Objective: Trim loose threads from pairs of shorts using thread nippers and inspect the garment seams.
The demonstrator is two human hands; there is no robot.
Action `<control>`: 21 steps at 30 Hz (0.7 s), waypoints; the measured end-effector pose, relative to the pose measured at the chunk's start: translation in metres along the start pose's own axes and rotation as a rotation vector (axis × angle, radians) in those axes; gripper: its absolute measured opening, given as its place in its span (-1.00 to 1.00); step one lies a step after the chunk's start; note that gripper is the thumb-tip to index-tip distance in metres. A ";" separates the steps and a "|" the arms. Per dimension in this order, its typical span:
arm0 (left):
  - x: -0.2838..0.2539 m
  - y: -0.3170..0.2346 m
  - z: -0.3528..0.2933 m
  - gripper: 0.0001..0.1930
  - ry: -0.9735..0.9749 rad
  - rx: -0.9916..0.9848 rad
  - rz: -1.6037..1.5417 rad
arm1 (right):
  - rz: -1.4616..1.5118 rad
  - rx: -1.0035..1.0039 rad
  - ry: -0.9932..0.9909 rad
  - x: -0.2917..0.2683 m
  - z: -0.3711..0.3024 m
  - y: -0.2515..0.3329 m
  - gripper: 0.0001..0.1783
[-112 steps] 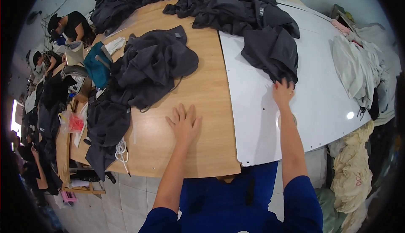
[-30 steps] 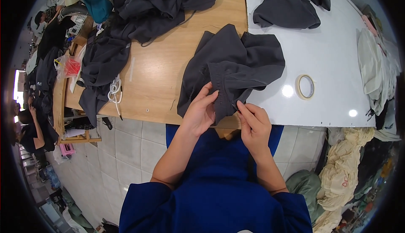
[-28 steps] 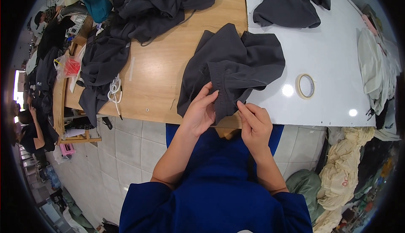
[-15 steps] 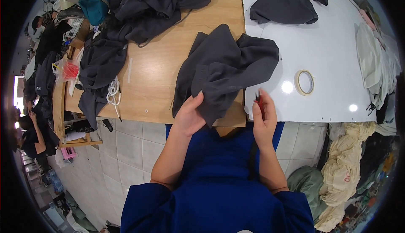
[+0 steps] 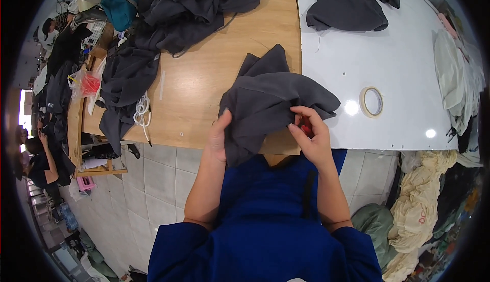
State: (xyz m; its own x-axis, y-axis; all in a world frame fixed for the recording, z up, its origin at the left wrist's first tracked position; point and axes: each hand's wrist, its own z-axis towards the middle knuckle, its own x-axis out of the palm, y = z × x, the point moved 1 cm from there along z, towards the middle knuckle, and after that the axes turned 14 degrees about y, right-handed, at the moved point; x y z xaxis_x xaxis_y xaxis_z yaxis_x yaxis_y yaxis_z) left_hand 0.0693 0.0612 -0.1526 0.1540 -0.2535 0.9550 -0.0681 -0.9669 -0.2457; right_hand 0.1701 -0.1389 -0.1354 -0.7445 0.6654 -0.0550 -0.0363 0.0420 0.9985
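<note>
A dark grey garment [image 5: 278,98] lies bunched before me across the join of the wooden and white tables. At its left edge is my left hand [image 5: 219,136], closed on the cloth with the thumb on top and the other fingers hidden beneath. My right hand [image 5: 315,136] is closed around small red-handled thread snips [image 5: 306,127], mostly covered by the fingers. Its thumb and forefinger tips meet the garment's right-hand lower edge. Whether they pinch the cloth firmly I cannot tell.
More dark grey garments lie on the wooden table [image 5: 204,77] at the far left and on the white table [image 5: 352,123] at the far right. A roll of tape [image 5: 371,102] sits to the right. White cord [image 5: 142,111] hangs near the left front edge. Cream fabric [image 5: 418,200] is heaped below right.
The garment has been turned over and folded toward me, hiding its stitched band. My right hand has moved left to the cloth, and the snips have gone from upright into the palm.
</note>
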 end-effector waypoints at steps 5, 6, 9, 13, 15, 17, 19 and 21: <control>0.023 0.014 0.007 -0.44 -0.256 -0.184 0.575 | 0.007 -0.003 -0.108 0.005 -0.003 -0.005 -0.68; 0.026 0.016 0.007 -0.45 -0.210 -0.121 0.704 | -0.008 -0.002 -0.138 0.003 -0.003 -0.004 -0.68; 0.032 0.019 0.006 -0.51 -0.168 -0.020 0.831 | 0.040 0.019 -0.171 -0.001 0.000 -0.002 -0.67; 0.027 0.018 0.014 -0.52 -0.130 0.023 0.331 | 0.040 0.050 -0.058 -0.001 0.002 0.009 -0.64; 0.023 0.024 0.012 -0.52 -0.121 0.076 0.275 | 0.056 -0.028 -0.036 0.004 0.003 0.009 -0.61; 0.022 0.030 0.013 -0.55 -0.134 0.098 0.355 | 0.070 -0.141 -0.029 0.009 0.004 0.010 -0.58; 0.026 0.032 0.016 -0.60 -0.164 0.052 0.409 | 0.113 -0.141 -0.031 0.014 0.000 0.015 -0.60; 0.033 0.032 0.019 -0.65 -0.222 0.045 0.399 | 0.147 -0.141 -0.045 0.017 -0.005 0.014 -0.61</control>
State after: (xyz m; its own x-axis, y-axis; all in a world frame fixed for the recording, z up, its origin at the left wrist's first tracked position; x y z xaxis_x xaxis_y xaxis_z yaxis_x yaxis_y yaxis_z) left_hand 0.0904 0.0213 -0.1324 0.3325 -0.6016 0.7263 -0.1231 -0.7912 -0.5990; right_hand 0.1538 -0.1307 -0.1222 -0.7182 0.6894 0.0944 -0.0246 -0.1607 0.9867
